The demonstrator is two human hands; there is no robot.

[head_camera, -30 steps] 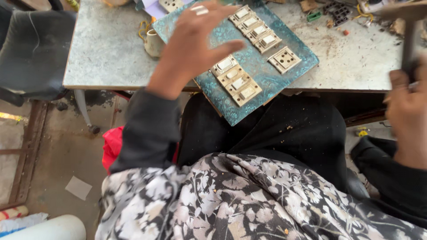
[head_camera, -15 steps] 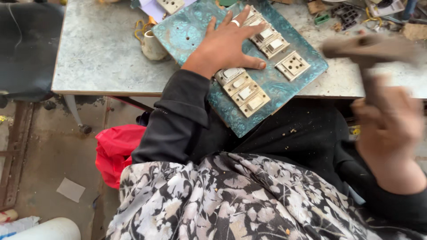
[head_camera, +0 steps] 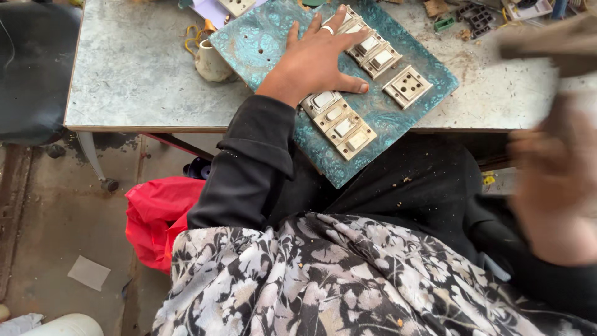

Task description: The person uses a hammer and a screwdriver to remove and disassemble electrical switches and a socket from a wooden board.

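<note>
The left hand (head_camera: 317, 59) lies flat, palm down, fingers spread, on the teal-mottled rectangular switch panel (head_camera: 261, 43). It grips nothing; it presses the panel against the grey metal-topped table (head_camera: 130, 68), probably to keep it from shifting. The panel sits at the near edge of the table, turned at an angle, with its near corner overhanging the edge above the person's lap. Set into the panel are two rows of cream rocker switches (head_camera: 339, 121) and one square cream socket (head_camera: 407, 86) to the right; the hand covers the space between the rows.

The right hand (head_camera: 553, 186) is at the right, well apart from the panel and heavily blurred. It appears to hold a dark hammer-like tool (head_camera: 547, 43); whether its fingers close around the handle cannot be told.

Against the frame half a second earlier, the left hand is in the same place on the panel. The right hand and tool remain blurred at the right, now somewhat nearer the camera.

A red plastic bag (head_camera: 155, 214) lies on the floor at the left.
</note>
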